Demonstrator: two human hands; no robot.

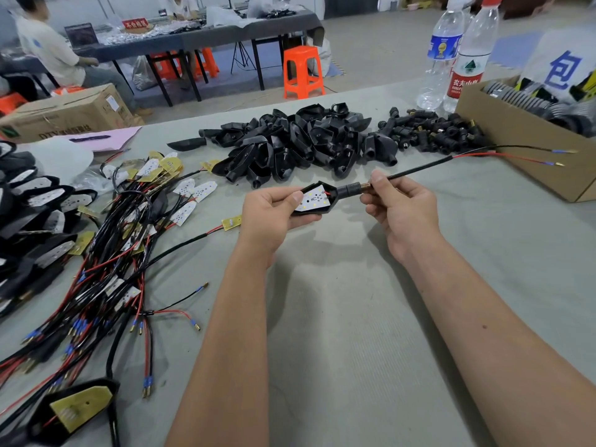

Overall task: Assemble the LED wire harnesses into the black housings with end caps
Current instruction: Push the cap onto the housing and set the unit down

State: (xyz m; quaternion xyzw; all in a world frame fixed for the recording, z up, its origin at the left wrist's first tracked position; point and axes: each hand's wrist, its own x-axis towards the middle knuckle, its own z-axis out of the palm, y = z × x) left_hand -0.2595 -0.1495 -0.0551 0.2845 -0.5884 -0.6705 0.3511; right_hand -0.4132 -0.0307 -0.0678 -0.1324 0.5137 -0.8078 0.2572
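My left hand [271, 217] grips a black housing [317, 210] with a white LED board [314, 199] seated inside, thumb on the board's left end. A black end cap [348, 189] with a brass threaded tip sits on the housing's right end. My right hand [398, 206] pinches the black wire [416, 171] just past that brass tip. The wire runs up and right and ends in red and black leads with brass terminals [559, 163]. Empty black housings [300, 143] lie piled behind, with a heap of end caps [432, 132] to their right.
A tangle of LED wire harnesses [129, 240] covers the table's left side, with finished units [35, 217] at the far left. A cardboard box [516, 146] and two water bottles [458, 56] stand at the right rear. A person sits at another table behind.
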